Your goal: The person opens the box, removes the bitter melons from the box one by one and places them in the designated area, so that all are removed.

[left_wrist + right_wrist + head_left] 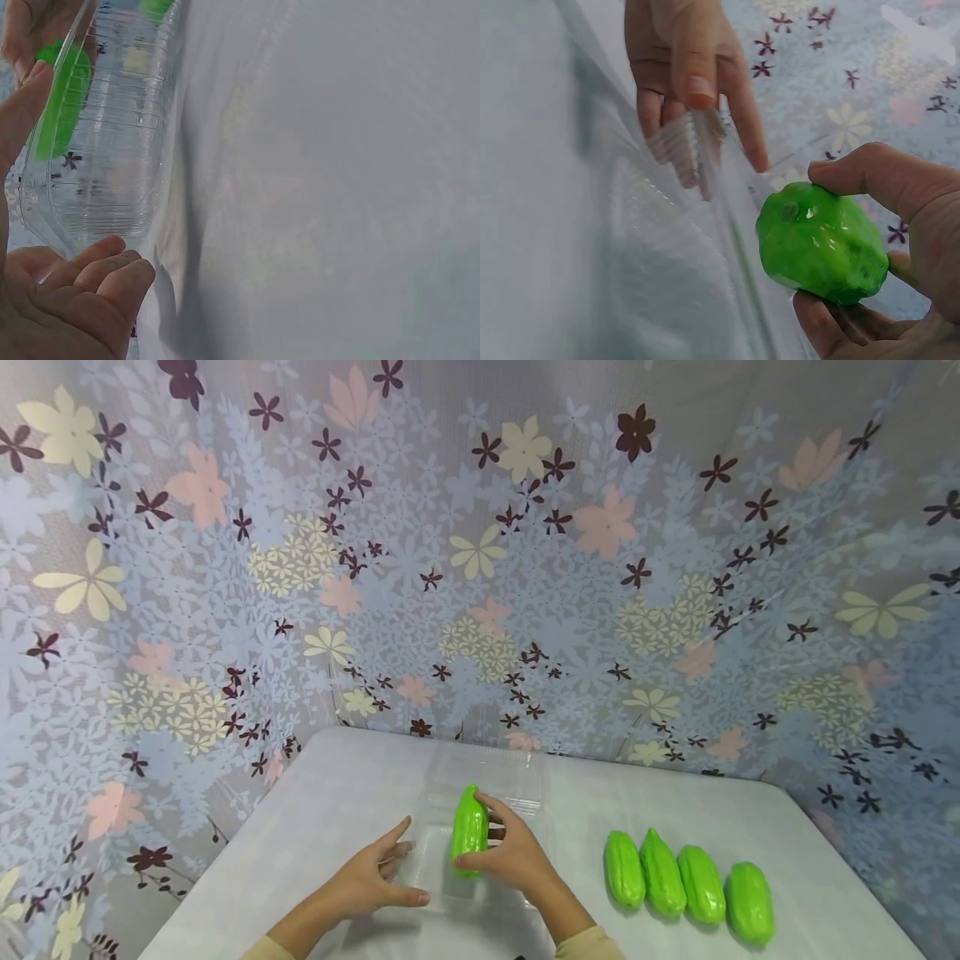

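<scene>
In the head view a clear plastic clamshell box (427,868) stands at the middle of the table, its lid (487,768) folded back toward the curtain. My right hand (513,852) grips a glossy green ribbed fruit (470,831), stem end up, over the box. Thumb and fingers wrap its sides in the right wrist view, where the fruit's rounded end (821,244) faces the camera. At the box's left side is my left hand (371,872), thumb and fingers spread apart and holding nothing. The left wrist view shows its fingers (112,281) beside the box wall (112,172).
Several more green fruits lie in a row to the right of the box, among them one (624,870) at the row's left end and one (750,903) at its right end. The white-covered table (345,785) meets a flowered curtain (480,593) at its back edge.
</scene>
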Action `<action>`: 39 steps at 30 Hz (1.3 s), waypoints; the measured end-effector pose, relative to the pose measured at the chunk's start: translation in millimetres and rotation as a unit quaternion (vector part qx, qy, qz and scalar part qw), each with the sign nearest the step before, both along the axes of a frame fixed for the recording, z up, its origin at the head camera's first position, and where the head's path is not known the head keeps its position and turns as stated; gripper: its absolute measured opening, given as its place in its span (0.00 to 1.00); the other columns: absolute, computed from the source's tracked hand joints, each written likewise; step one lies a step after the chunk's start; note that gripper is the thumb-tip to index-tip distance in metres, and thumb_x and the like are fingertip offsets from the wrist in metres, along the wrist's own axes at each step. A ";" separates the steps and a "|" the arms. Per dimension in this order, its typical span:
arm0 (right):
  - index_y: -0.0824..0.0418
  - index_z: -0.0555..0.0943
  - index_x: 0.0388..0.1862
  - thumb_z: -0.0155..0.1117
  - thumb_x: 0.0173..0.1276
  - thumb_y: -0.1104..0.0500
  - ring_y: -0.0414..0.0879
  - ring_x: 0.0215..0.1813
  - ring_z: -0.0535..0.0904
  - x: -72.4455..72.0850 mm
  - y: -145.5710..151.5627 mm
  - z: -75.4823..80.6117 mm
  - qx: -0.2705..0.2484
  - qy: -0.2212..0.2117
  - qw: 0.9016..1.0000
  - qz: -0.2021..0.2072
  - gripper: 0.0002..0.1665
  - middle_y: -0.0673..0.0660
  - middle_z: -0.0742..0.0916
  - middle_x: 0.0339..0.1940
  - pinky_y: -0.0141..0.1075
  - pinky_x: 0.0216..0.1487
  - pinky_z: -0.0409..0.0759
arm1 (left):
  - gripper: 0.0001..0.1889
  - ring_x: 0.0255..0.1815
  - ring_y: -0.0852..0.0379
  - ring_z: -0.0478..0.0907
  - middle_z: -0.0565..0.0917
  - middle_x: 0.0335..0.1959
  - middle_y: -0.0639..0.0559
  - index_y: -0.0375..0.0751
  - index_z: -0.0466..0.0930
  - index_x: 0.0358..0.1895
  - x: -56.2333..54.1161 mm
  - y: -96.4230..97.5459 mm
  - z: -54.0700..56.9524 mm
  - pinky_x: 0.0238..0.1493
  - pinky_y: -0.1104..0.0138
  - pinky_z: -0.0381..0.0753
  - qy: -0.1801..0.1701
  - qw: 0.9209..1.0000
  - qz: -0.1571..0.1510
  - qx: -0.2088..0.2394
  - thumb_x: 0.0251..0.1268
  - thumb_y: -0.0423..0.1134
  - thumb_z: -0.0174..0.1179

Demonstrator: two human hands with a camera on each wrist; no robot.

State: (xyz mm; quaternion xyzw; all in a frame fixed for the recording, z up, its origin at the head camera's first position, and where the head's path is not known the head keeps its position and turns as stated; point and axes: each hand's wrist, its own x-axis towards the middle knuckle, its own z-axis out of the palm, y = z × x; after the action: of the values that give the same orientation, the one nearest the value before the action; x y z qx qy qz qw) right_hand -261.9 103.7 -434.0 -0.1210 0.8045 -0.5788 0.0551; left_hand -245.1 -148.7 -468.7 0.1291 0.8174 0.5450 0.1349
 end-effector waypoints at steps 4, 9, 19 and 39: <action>0.56 0.64 0.79 0.83 0.50 0.61 0.60 0.58 0.77 3.4 16.8 4.9 -0.009 -0.002 1.000 -0.006 0.58 0.68 0.74 0.67 0.47 0.48 0.86 | 0.64 0.71 0.26 0.61 0.65 0.72 0.27 0.43 0.45 0.82 0.6 0.3 -0.4 0.68 0.44 0.67 0.000 1.000 -0.005 0.008 0.46 0.47 0.82; 0.55 0.64 0.79 0.83 0.49 0.63 0.60 0.57 0.77 4.2 40.7 9.3 -0.011 -0.010 0.999 -0.040 0.58 0.67 0.74 0.66 0.46 0.45 0.86 | 0.65 0.71 0.27 0.61 0.64 0.72 0.26 0.43 0.45 0.82 0.5 -0.4 0.6 0.68 0.45 0.68 0.002 1.000 -0.009 0.011 0.45 0.50 0.82; 0.55 0.64 0.79 0.83 0.51 0.62 0.60 0.60 0.76 4.2 93.7 17.4 0.026 -0.014 0.993 -0.111 0.58 0.68 0.74 0.67 0.47 0.48 0.85 | 0.63 0.73 0.27 0.58 0.62 0.73 0.27 0.41 0.45 0.82 1.0 -3.1 3.5 0.69 0.49 0.67 -0.006 1.000 -0.008 0.029 0.48 0.44 0.81; 0.65 0.63 0.78 0.87 0.43 0.55 0.72 0.65 0.72 11.7 138.6 -5.0 0.235 -0.007 0.964 -0.121 0.64 0.75 0.72 0.70 0.63 0.61 0.75 | 0.63 0.73 0.27 0.58 0.61 0.74 0.25 0.37 0.44 0.82 2.6 -1.5 3.3 0.69 0.48 0.66 0.000 1.000 -0.018 0.025 0.48 0.47 0.81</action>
State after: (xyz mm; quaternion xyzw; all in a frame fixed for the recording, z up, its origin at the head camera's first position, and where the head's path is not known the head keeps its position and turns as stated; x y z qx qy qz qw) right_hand -250.2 242.3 -439.0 -0.0025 0.9262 -0.3766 0.0178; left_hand -242.6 -150.2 -465.4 0.1473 0.8009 0.5630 0.1413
